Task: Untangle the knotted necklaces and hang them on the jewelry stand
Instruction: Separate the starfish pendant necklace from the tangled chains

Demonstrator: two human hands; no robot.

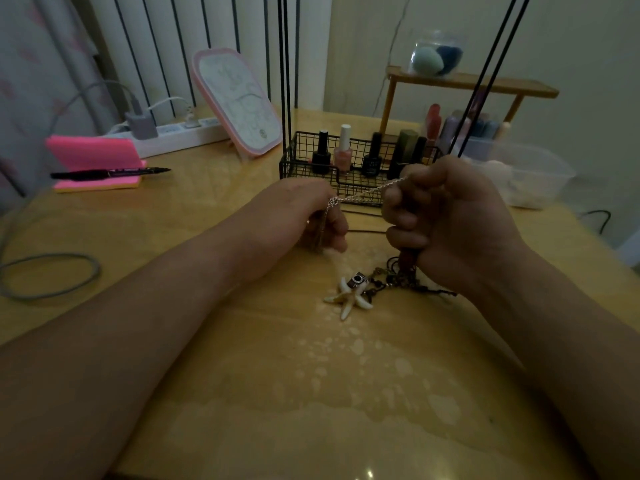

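The left hand (313,216) pinches one end of the silver chain (367,191). The right hand (457,223), fingers curled, grips the other end and the dark tangle (389,280). The chain is held taut above the bench (242,341), probably to isolate it from the tangle. Its long axis runs left to right, rising toward the far right.

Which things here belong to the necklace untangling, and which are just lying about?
Job: left hand, right hand, both gripping silver chain; knotted necklaces with starfish pendant.
Lying about: pen, pink notes, power strip, pink-framed mirror, nail polish basket, sponge jar, plastic box.
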